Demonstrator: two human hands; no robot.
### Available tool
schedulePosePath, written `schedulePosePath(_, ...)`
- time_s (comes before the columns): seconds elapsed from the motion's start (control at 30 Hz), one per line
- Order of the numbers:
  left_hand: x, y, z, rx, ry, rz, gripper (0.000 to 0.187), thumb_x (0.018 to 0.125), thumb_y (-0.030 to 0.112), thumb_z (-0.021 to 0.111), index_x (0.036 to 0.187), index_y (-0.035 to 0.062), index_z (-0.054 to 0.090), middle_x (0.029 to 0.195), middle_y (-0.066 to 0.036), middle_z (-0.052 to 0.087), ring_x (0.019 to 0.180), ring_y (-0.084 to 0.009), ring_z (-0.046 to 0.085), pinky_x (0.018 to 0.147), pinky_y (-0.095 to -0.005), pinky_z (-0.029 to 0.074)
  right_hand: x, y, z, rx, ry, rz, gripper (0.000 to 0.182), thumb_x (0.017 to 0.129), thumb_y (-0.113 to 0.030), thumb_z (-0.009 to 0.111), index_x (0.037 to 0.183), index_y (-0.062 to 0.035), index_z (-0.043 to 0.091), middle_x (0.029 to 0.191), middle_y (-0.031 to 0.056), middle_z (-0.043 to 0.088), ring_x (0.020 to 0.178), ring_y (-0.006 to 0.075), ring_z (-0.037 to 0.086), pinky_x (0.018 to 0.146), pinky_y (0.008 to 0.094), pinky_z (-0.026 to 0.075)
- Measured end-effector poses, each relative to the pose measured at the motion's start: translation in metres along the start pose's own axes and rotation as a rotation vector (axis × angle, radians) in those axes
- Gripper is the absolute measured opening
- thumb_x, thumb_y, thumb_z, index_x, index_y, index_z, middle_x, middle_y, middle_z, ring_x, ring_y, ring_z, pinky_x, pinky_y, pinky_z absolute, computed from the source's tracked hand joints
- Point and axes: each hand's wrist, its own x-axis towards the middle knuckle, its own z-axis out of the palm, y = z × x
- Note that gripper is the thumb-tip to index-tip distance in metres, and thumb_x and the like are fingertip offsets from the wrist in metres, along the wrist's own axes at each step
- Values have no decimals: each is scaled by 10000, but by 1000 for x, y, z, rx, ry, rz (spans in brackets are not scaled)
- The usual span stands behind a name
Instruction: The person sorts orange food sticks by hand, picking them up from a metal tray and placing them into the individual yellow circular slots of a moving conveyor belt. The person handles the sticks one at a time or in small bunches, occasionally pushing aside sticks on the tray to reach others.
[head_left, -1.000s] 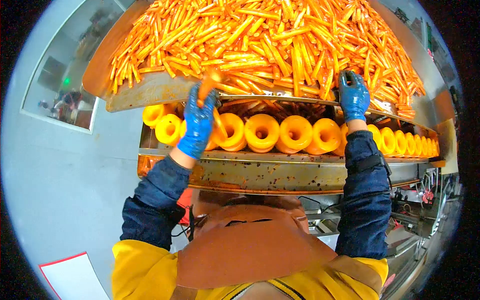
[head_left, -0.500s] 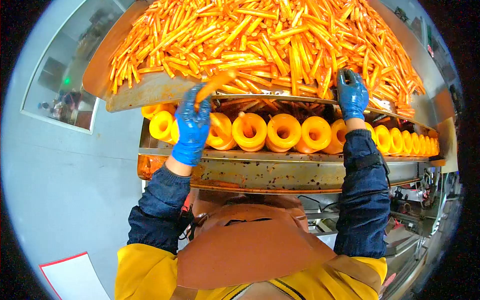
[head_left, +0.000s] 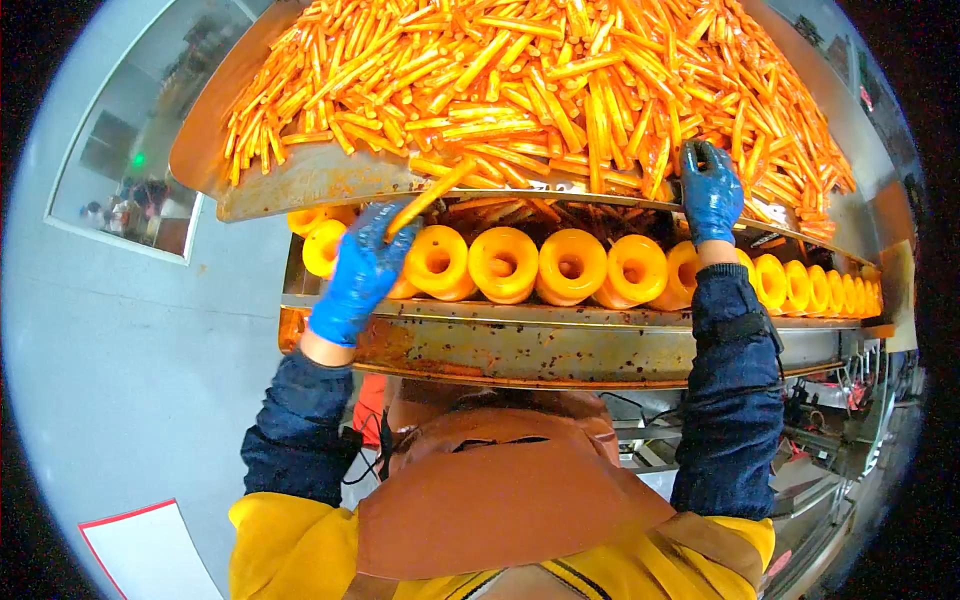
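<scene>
My left hand [head_left: 368, 262], in a blue glove, is closed on one orange, sauce-coated stick [head_left: 430, 202] that slants up to the right. It is over the left end of a row of yellow-orange funnel-shaped cups [head_left: 504, 264] and covers some of them. My right hand [head_left: 712, 190], also gloved in blue, lies at the front lip of the metal tray [head_left: 330, 178], touching the heap of orange sticks [head_left: 540, 90]. Its fingers are curled; what they hold, if anything, is hidden.
Below the cups runs a stained metal ledge [head_left: 540, 342] with dark specks. A brown apron [head_left: 500, 505] covers my front. At the left is a pale wall [head_left: 130, 370] with a window [head_left: 130, 160]. Metal machinery [head_left: 820, 440] stands at the lower right.
My left hand has moved down and left with the stick, uncovering a cup. Sticks seen in two cups before no longer show there. My right hand stays at the tray lip.
</scene>
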Motion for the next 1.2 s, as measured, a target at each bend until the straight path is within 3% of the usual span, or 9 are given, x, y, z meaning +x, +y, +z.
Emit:
schedulePosePath(0.1, 10, 5, -40, 392, 65, 278, 286, 732, 68, 641, 1011, 132, 654, 875, -122, 620, 803, -300, 604, 685, -384, 498, 0, -2, -1, 9, 9, -1, 276, 840, -366, 557, 929, -134, 679, 936, 90, 647, 834, 276, 624, 730, 373, 496)
schedulePosePath(0.17, 15, 3, -54, 856, -177, 337, 364, 687, 88, 646, 1036, 190, 662, 828, -99, 588, 750, -268, 589, 623, -371, 489, 1, 0, 1, -7, 18, -18, 271, 841, -365, 555, 918, -136, 678, 929, 88, 646, 829, 276, 624, 724, 374, 497)
schedulePosePath(0.27, 19, 12, -43, 865, -309, 444, 391, 679, 98, 636, 1048, 224, 666, 795, -80, 555, 731, -254, 574, 586, -358, 472, -1, 1, 2, -7, 21, -24, 261, 842, -365, 553, 897, -141, 676, 919, 85, 645, 822, 274, 624, 712, 378, 497)
schedulePosePath(0.3, 22, 23, -38, 806, -486, 369, 485, 714, 70, 592, 1170, 235, 599, 887, -108, 578, 839, -305, 577, 699, -399, 490, 0, 1, 2, 10, 18, -17, 257, 842, -365, 553, 887, -144, 675, 916, 84, 644, 819, 273, 624, 706, 379, 497)
schedulePosePath(0.43, 57, 33, -14, 297, -426, 520, 506, 718, 103, 638, 1215, 138, 548, 1120, -166, 567, 999, -355, 554, 875, -424, 456, 0, 0, 1, 10, 5, -1, 252, 840, -368, 555, 884, -152, 677, 902, 79, 646, 796, 273, 627, 688, 380, 499)
schedulePosePath(0.57, 112, 30, 20, 377, -344, 668, 501, 721, 130, 653, 1212, 135, 548, 1143, -160, 564, 1003, -351, 552, 868, -431, 460, 0, 3, 4, 27, 20, -8, 246, 835, -369, 560, 876, -159, 680, 875, 70, 648, 760, 273, 630, 663, 381, 501)
schedulePosePath(0.63, 130, 34, 34, 417, -508, 748, 479, 702, 145, 670, 1169, 125, 566, 1115, -148, 582, 989, -342, 565, 842, -426, 474, 0, 1, 1, 34, -1, 8, 240, 830, -362, 566, 881, -157, 681, 898, 73, 651, 774, 271, 633, 676, 375, 503)
schedulePosePath(1.0, 160, 39, 51, 659, -666, 745, 290, 712, 230, 639, 970, 98, 623, 918, -153, 641, 836, -332, 629, 697, -433, 510, 2, -1, -3, 9, -57, 44, 268, 839, -374, 548, 906, -151, 682, 937, 76, 647, 839, 272, 622, 731, 365, 495)
schedulePosePath(1.2, 129, 14, -10, -424, -53, -62, 302, 848, 245, 640, 1068, 41, 604, 971, -60, 645, 898, -145, 599, 821, -302, 472, 1, 0, 1, 41, -36, 41, 275, 839, -384, 546, 899, -149, 676, 925, 76, 646, 835, 276, 621, 725, 372, 495)
